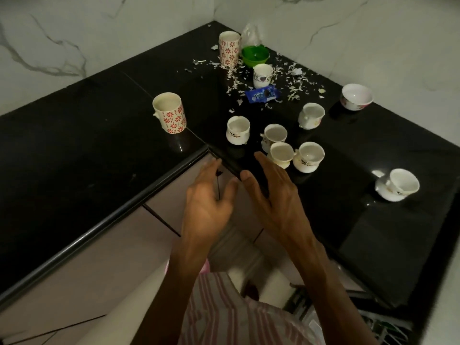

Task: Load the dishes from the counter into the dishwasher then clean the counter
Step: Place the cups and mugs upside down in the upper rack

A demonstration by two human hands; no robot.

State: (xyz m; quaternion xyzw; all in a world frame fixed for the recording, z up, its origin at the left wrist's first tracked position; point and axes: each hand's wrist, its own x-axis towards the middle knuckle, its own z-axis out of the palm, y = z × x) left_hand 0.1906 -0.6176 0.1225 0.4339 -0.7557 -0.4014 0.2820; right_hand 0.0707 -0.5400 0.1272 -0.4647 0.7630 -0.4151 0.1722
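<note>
Several white cups stand on the black L-shaped counter [87, 135]. A cluster of three cups [308, 156] sits just beyond my right hand [273, 192]; another cup [237, 130] stands to their left. Two tall red-flowered mugs stand at the left [170, 112] and far back [229, 48]. A green bowl [255, 56], a white bowl [356, 97] and a cup on a saucer [398, 185] are also out. My left hand [207, 197] hovers by the counter's inner corner. Both hands are empty with fingers spread. The dishwasher rack [373, 324] shows at bottom right.
Torn paper scraps [293, 80] litter the back corner around a small floral cup [262, 75]. A blue Oreo packet [261, 94] lies among them. A crumpled plastic bag [251, 33] sits against the marble wall. Beige cabinet fronts [82, 265] run below the counter.
</note>
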